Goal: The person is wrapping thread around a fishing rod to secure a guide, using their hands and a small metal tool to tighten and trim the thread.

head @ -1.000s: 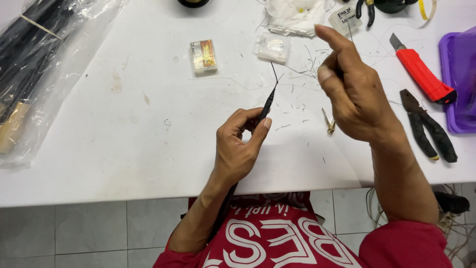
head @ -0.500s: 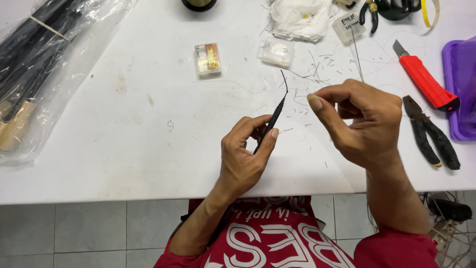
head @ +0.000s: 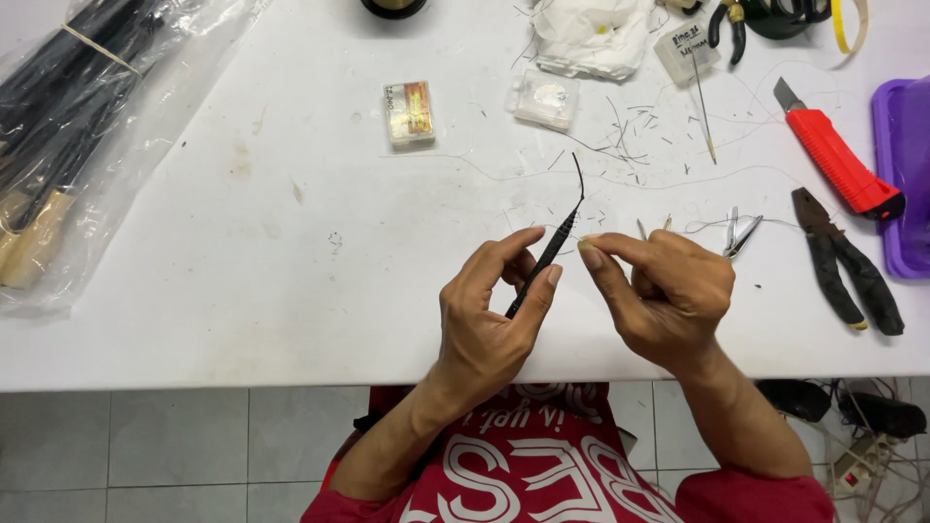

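My left hand pinches a thin black tapered rod between thumb and fingers, its fine tip pointing up and away over the white table. My right hand sits just right of the rod with thumb and forefinger pinched together close to it; whether something very thin, such as a thread, lies between them I cannot tell. A small metal clipper lies just beyond the right hand.
Black pliers, a red utility knife and a purple tray lie to the right. A small yellow box, clear packets, white cloth and wire scraps sit farther back. Bagged black rods lie at left.
My right hand came down from a raised position and moved left, close to the rod. The left hand kept holding the rod nearly still.
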